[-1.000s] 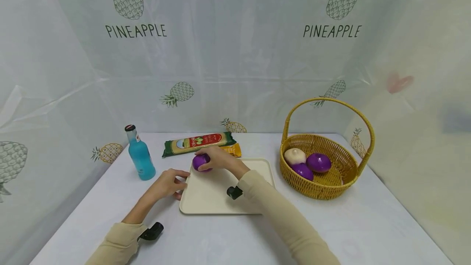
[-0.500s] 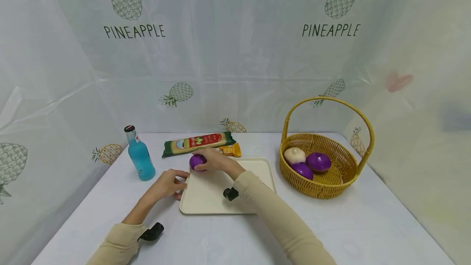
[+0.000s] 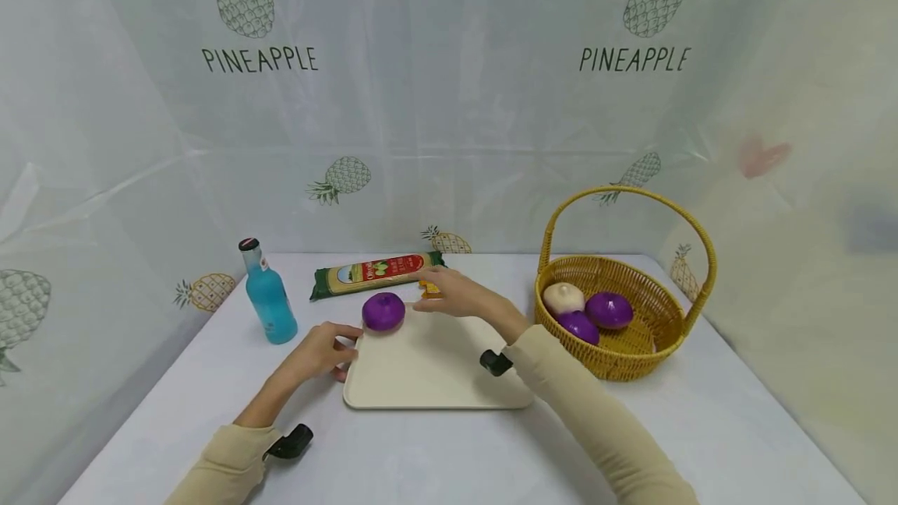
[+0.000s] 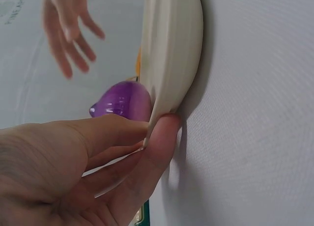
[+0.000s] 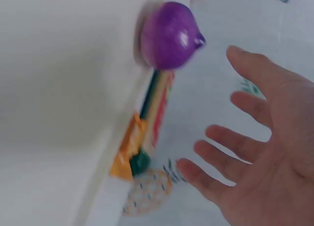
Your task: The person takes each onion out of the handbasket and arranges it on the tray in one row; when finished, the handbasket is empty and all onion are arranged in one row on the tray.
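Observation:
A purple onion point(image 3: 383, 312) sits at the far left corner of a cream tray point(image 3: 428, 372). At the tray's left edge, my left hand point(image 3: 319, 351) pinches the rim between thumb and fingers, which the left wrist view shows close up on the tray point(image 4: 179, 49). My right hand point(image 3: 459, 294) hovers over the far part of the tray, right of the onion and apart from it. Its fingers are spread with nothing in them in the right wrist view, where the onion point(image 5: 169, 35) lies beyond the fingertips.
A wicker basket point(image 3: 603, 369) on the right holds two purple onions point(image 3: 609, 310) and a whitish one point(image 3: 563, 298). Behind the tray lie a green-ended pasta packet point(image 3: 379, 271) and an orange packet point(image 5: 130, 147). A blue bottle point(image 3: 270, 302) stands at the left.
My right hand has let go of the purple onion and moved right, leaving it at the tray's far left corner. The left hand has stayed at the tray's edge.

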{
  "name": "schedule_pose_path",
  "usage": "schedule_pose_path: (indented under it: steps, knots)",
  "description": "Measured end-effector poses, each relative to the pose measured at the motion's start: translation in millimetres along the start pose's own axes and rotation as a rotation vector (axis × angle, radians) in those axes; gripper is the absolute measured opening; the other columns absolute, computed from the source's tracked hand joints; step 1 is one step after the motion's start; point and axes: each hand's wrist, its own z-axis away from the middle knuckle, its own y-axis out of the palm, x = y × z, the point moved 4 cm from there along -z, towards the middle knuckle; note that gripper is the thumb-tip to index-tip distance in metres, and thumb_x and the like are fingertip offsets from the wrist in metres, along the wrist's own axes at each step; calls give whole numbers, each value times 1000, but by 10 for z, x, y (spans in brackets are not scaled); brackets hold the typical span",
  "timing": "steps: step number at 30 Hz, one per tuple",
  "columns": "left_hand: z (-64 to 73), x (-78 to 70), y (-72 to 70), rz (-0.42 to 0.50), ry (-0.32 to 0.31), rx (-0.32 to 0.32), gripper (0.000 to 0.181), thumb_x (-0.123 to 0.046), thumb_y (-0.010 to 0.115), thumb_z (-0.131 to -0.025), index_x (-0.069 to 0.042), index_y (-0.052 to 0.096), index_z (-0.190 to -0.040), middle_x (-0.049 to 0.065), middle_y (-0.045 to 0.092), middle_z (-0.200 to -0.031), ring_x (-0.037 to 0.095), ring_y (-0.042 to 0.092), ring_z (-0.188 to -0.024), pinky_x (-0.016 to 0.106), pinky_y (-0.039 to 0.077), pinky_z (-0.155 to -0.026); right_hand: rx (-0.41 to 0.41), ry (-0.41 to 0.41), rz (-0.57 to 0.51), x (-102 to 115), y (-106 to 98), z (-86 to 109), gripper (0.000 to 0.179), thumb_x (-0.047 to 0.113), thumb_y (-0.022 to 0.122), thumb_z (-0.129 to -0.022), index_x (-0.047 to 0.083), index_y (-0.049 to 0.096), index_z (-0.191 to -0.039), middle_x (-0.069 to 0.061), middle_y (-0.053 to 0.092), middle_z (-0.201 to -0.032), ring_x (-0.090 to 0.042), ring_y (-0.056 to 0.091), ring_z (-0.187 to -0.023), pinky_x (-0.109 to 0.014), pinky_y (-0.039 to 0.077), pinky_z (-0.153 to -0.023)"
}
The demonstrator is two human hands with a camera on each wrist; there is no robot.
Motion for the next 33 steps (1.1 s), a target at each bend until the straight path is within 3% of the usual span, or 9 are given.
schedule_pose_path:
  steps: [8, 11, 17, 22, 27, 33]
  knots:
    - [2, 2, -6, -15, -27, -2, 42, -1, 68, -86, 3, 62, -128, 18, 70, -111, 14, 63, -70, 26, 54, -55, -42, 51, 29, -334, -471, 872, 58, 44, 63, -93, 21, 49, -145, -10, 53, -142, -29, 53, -128, -48, 50, -101]
    - [3, -2, -8, -14, -21, 3, 43, -1, 68, -86, 3, 61, -128, 19, 70, -113, 14, 64, -69, 27, 54, -55, -86, 69, 38, -475, -607, 1183, 56, 42, 65, -92, 20, 51, -142, -9, 57, -135, -29, 57, -116, -48, 53, -93]
    - [-14, 2, 7, -26, -20, 6, 43, -2, 68, -86, 2, 62, -128, 19, 70, -114, 13, 64, -72, 27, 55, -56, -186, 69, 28, -819, -778, 1692, 53, 34, 69, -91, 18, 54, -139, -12, 58, -137, -32, 59, -114, -48, 54, -88]
    - [-31, 7, -1, -34, -13, 1, 42, -3, 68, -86, 2, 62, -128, 19, 69, -117, 14, 64, -74, 27, 55, -57, -236, 97, 64, -1076, -808, 1959, 55, 33, 72, -88, 13, 56, -137, -13, 62, -130, -27, 62, -101, -43, 53, -85]
    - [-41, 18, 4, -19, -10, 9, 43, -2, 67, -86, 3, 61, -128, 21, 68, -117, 14, 64, -70, 28, 56, -56, -227, 96, 52, -1203, -761, 2116, 58, 32, 73, -88, 6, 56, -137, -17, 63, -127, -38, 61, -115, -55, 50, -95]
    - [-40, 31, 14, -14, -20, 5, 43, -1, 67, -86, 2, 61, -129, 20, 68, -117, 14, 64, -68, 28, 56, -56, -203, 49, 40, -1304, -674, 2173, 53, 30, 73, -88, 7, 59, -133, -15, 64, -128, -34, 63, -113, -48, 54, -92]
